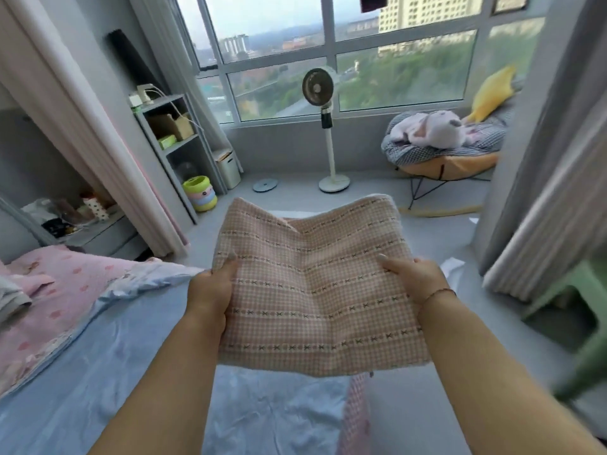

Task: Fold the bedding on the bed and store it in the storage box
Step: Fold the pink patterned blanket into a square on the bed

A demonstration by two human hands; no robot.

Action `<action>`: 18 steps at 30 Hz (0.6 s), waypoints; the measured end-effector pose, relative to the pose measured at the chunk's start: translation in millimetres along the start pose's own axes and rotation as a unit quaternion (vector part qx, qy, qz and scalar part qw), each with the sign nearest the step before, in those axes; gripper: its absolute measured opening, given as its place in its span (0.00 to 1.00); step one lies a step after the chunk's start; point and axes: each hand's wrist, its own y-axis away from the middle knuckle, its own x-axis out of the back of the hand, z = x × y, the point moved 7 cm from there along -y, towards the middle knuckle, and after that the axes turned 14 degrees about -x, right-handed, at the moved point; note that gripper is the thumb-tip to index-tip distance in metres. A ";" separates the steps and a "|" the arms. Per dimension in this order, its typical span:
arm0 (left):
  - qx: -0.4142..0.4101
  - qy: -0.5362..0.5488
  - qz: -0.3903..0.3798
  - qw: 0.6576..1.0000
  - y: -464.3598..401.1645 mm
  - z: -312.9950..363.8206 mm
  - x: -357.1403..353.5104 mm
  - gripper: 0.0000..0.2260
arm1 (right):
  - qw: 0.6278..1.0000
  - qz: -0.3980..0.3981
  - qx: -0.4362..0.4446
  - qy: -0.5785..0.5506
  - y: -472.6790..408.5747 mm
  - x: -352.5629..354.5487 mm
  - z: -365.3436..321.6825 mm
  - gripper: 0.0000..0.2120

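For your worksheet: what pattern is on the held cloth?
Pink-and-cream small check with dark cross-stitch rows on the folded cloth; head view.

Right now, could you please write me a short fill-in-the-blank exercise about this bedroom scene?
1. Both hands hold a folded pink ____ cloth.
2. The left hand and right hand grip its opposite ____.
3. A standing ____ is by the window.
4. The bed sheet is light ____.

Answers: checked; sides; fan; blue

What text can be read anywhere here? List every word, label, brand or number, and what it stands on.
No readable text anywhere.
Pink checked folded cloth: rows of small cross marks, a woven pattern, not letters.
Cardboard boxes on the grey shelf unit: any print too blurred to read.
White standing fan: no legible brand.
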 end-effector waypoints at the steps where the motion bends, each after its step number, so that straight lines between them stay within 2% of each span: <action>1: -0.004 -0.003 -0.027 1.000 6.3 5.6 -22.5 0.17 | 1.000 0.022 0.003 -0.014 3.1 24.3 4.3 0.14; 5: -0.027 -0.027 -0.130 0.991 36.3 26.1 -116.4 0.20 | 0.991 0.120 -0.007 -0.062 17.5 122.5 30.4 0.15; 9: -0.017 -0.025 -0.243 0.970 77.4 34.6 -215.2 0.23 | 0.970 0.200 -0.032 -0.132 36.5 216.2 67.3 0.18; 18: -0.030 -0.041 -0.438 0.897 219.9 48.2 -423.0 0.19 | 0.891 0.344 -0.076 -0.287 79.4 405.2 172.9 0.28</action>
